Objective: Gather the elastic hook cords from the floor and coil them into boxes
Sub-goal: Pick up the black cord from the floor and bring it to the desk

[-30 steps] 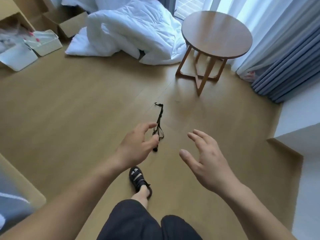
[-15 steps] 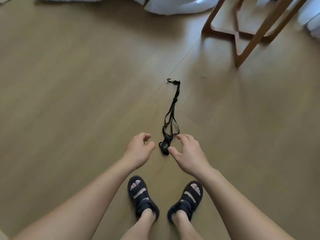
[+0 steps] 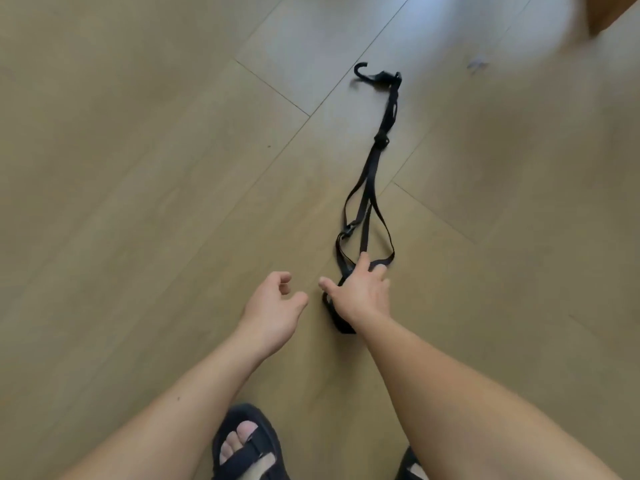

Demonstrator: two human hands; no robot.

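From my remote seat I saw the right hand (image 3: 360,296) reaching down onto the near end of the long black elastic strap cord (image 3: 381,140), which lay stretched out on the pale wooden plank floor (image 3: 138,168). Its fingers (image 3: 363,263) were extended and spread, resting on the cord's loops, with the thumb pointing off to the left (a flat touch, as far as I could judge, not a curled grip). Beyond those fingertips the cord ran to its black curved hook (image 3: 367,76) at the far end. A dark end piece showed behind the fingers, under the wrist. The left hand (image 3: 273,306) hovered just left of that thumb, apart from the cord, its fingers loosely curled and empty. Behind both hands a black strap sandal (image 3: 242,420) stood on the floor.
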